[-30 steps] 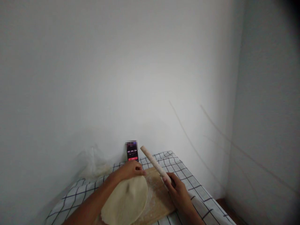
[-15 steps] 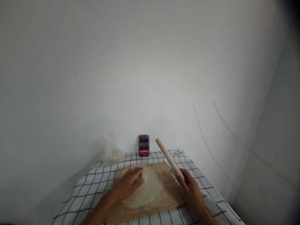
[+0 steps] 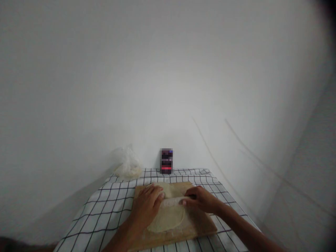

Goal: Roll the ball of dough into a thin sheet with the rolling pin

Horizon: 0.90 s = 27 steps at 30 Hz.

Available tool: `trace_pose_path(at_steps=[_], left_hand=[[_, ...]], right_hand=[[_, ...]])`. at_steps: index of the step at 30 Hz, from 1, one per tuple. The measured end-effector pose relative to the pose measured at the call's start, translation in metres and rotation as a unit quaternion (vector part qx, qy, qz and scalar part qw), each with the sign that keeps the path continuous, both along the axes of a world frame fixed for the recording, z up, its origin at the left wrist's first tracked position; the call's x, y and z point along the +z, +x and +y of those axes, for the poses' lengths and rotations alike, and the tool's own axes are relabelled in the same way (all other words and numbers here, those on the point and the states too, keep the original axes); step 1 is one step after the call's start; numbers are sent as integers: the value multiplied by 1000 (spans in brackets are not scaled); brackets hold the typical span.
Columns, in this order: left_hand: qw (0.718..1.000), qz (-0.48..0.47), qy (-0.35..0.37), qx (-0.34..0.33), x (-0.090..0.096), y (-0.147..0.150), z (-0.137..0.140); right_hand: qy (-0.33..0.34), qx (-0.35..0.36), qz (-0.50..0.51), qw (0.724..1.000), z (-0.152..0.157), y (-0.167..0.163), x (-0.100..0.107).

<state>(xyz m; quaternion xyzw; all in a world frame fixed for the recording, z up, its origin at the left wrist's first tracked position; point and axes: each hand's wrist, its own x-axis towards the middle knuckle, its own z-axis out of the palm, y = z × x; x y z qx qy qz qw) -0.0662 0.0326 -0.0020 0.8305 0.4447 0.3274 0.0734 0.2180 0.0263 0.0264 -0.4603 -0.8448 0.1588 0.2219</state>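
A pale rolling pin (image 3: 172,202) lies crosswise over a flat, rounded sheet of dough (image 3: 166,218). My right hand (image 3: 198,198) is closed around the pin's right end, thumb on the near side. Over its left end sits my left hand (image 3: 149,201), fingers together and pointing away from me; it hides that end and the dough's left part. Beneath the dough is a wooden board (image 3: 201,224), dusted with flour.
A black-and-white checked cloth (image 3: 105,210) covers the table. At the back left stands a clear plastic bag (image 3: 128,164) with something pale inside. A dark, pixelated upright object (image 3: 166,161) leans by the white wall (image 3: 168,87).
The rolling pin, held up slanted in my right hand before, now lies across the dough. My left hand has gone from the dough to the pin's left end. The view has shifted slightly.
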Motion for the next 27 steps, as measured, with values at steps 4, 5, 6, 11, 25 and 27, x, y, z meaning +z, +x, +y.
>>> trace_pose_path(at_steps=[4,5,6,11,25,27], left_hand=[[997,43,42,57,-21,3,9],[994,56,60,76,-25,4,11],[990,69,79,97,-27,5,13],[971,126,127,157,-26,9,12],[968,151,154,124,-31,14,-13],[973,138,148,110,-32,14,-20]], right_hand=[[62,-50,-40,996,21,-6,-3],[71,-57,-41,995,25,-8,-6],[80,-62,-43,994,29,-11,-10],[99,-64,-57,991,48,-13,-27],[71,-82,-79,991,21,-2,-45],[80,-69,-66,992,11,0,-45]])
